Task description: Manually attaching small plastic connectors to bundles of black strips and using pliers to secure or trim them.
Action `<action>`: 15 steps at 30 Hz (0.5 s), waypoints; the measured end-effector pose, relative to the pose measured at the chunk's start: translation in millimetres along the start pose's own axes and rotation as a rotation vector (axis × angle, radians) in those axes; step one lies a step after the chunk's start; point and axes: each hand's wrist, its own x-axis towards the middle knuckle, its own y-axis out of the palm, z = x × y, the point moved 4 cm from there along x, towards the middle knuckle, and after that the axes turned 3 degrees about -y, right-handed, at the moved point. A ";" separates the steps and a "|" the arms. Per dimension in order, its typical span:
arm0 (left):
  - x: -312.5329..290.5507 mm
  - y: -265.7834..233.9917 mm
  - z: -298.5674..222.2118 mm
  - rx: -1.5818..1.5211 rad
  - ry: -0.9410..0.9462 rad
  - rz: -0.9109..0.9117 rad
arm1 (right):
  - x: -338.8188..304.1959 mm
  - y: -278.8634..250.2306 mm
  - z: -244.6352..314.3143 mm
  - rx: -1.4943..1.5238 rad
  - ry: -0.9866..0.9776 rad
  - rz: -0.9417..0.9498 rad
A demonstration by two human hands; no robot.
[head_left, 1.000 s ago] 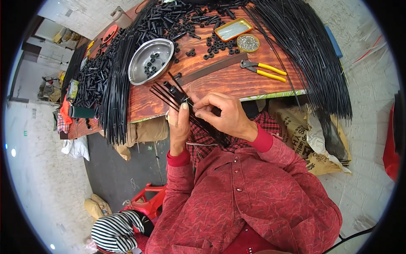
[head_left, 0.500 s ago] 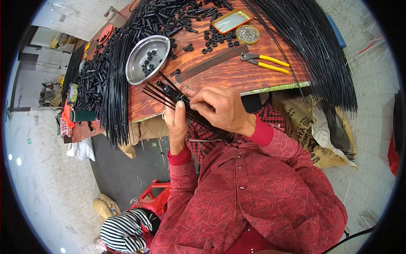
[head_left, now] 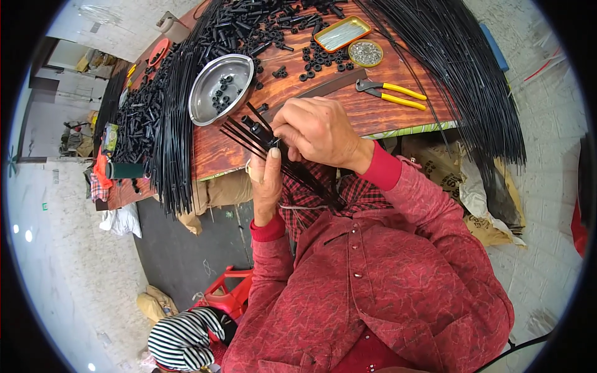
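Observation:
My left hand (head_left: 266,183) is closed around a bundle of thin black umbrella ribs (head_left: 239,138), thumb pressed up against it. The ribs fan out around a black plastic hub (head_left: 258,129) and slope down toward my lap. A pale wrap circles one left finger. Just above the left thumb, my right hand (head_left: 317,133) pinches a fine pale wire (head_left: 277,142) at the hub; its fingertips partly hide the wire. Beyond the hands lies a metal bowl (head_left: 200,102) with several small black rings inside.
On the wooden table (head_left: 286,87) lie yellow-handled pincers (head_left: 392,92), a dark flat bar (head_left: 339,82), a tray of pale wires (head_left: 342,33) and a round dish of small metal pieces (head_left: 365,53). Long black rib bundles (head_left: 460,68) hang over the edge. Behind me is a red stool (head_left: 230,295) beside a person in stripes (head_left: 186,339).
Both hands and the rib bundle have shifted slightly to the right. My right hand has turned and risen a little, its fingers now bunched closer over the hub.

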 end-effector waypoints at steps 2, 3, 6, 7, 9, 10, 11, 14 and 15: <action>0.6 3.9 -0.6 -0.072 -0.012 0.054 | 0.1 1.6 -3.8 0.039 0.026 -0.009; 1.6 4.7 0.7 -0.070 0.003 0.062 | -0.2 1.6 -4.9 0.039 0.027 -0.010; 1.6 5.0 1.6 -0.056 0.021 0.053 | -2.9 5.7 -12.2 0.123 0.135 0.034; 1.8 4.8 1.6 -0.046 0.025 0.038 | -5.7 9.4 -17.3 0.222 0.238 0.075; 4.1 2.7 2.9 -0.064 0.015 0.040 | -12.0 16.8 -25.7 0.321 0.343 0.113; 5.7 1.8 4.1 -0.083 0.005 0.042 | -15.4 22.2 -32.0 0.438 0.437 0.120; 6.0 2.3 5.6 -0.083 0.004 0.046 | -18.8 26.4 -37.1 0.556 0.530 0.126; 4.9 2.8 8.4 -0.080 0.011 -0.007 | -25.7 26.1 -40.1 0.615 0.584 0.135; 4.9 3.7 8.9 -0.109 0.018 -0.013 | -27.0 21.2 -40.5 0.615 0.585 0.134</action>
